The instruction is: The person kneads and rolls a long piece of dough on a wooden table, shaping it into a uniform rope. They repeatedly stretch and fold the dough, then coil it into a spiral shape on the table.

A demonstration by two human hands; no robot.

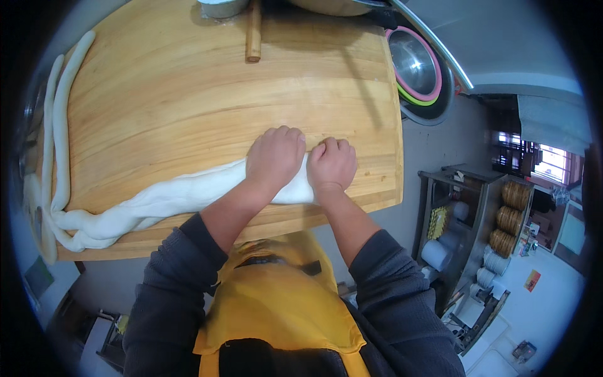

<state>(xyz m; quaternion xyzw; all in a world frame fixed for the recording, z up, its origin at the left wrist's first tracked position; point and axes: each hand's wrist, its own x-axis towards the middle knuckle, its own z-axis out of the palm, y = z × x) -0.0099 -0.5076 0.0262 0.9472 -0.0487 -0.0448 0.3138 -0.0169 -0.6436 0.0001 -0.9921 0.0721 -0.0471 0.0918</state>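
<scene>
A long, thick roll of white dough lies along the near edge of a wooden board. My left hand is on the dough with its fingers curled over the far side. Just to its right, my right hand grips the dough's right end, fingers bent inward. Between the two hands a stretch of dough shows. At the far left the dough narrows and bends into thinner strands that run away from me along the board's left edge. The undersides of both hands are hidden.
A wooden rolling pin lies at the board's far side, beside a metal bowl. Past the right edge are nested basins, one with a pink rim. Further right stands a shelf unit with stacked baskets.
</scene>
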